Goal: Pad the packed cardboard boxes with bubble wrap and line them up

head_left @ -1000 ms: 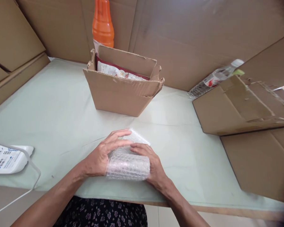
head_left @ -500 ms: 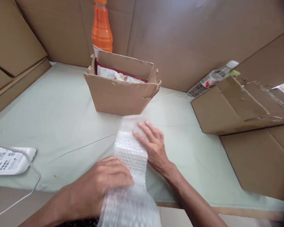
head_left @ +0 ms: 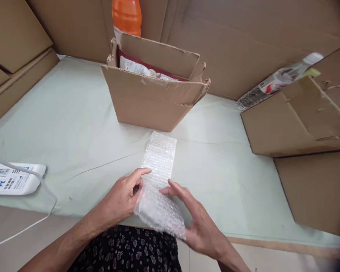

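Observation:
A strip of clear bubble wrap (head_left: 159, 155) lies on the pale green cloth, its far end flat and its near end folded up. My left hand (head_left: 127, 194) grips the left edge of the folded part, thumb and fingers around it. On the right side, my right hand (head_left: 197, 223) holds the other edge between thumb and fingers. Whether anything is inside the fold I cannot tell. Just beyond the strip stands an open cardboard box (head_left: 153, 100) with red and white printed packets (head_left: 136, 67) in it.
Behind the box is a bottle of orange drink (head_left: 126, 17). A clear plastic bottle (head_left: 274, 85) leans by cardboard boxes (head_left: 274, 126) on the right. At left lies a white printed pack (head_left: 15, 179) with a white cable (head_left: 44, 183) across it. The table's edge runs below my hands.
The near end of the bubble wrap, which hung over the table edge, is now folded up. My right hand has come down from the far end to the fold. The view has shifted slightly.

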{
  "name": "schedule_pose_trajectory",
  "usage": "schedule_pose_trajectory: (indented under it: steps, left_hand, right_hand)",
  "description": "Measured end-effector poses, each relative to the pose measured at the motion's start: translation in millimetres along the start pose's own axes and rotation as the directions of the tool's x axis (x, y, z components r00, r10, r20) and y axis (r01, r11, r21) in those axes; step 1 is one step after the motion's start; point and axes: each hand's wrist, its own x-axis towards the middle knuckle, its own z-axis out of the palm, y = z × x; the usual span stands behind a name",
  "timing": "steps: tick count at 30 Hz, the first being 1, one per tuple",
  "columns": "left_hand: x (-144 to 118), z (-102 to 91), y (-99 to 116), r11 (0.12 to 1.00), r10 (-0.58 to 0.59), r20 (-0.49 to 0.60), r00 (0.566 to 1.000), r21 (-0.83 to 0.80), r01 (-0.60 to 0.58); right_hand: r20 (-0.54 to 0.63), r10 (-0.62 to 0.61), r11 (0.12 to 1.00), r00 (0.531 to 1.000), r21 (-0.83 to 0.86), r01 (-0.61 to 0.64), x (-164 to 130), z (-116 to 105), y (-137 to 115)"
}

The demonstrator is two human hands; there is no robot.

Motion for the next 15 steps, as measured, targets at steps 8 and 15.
schedule_pose_trajectory:
  steps: [8, 15]
  left_hand:
    - [-4.1, 18.8, -16.2, 0.9, 0.246, -0.3, 0.922, 0.425, -0.102]
    - [-13.5, 21.2, -20.6, 0.854, 0.357, -0.333, 0.873, 0.495, -0.16]
  right_hand:
    - [-0.317, 0.048, 0.915, 0.947, -0.366, -0.169, 54.2, 17.9, 39.7]
    - [-0.339, -0.057, 0.948, 0.939, -0.313, -0.055, 62.4, 19.9, 40.8]
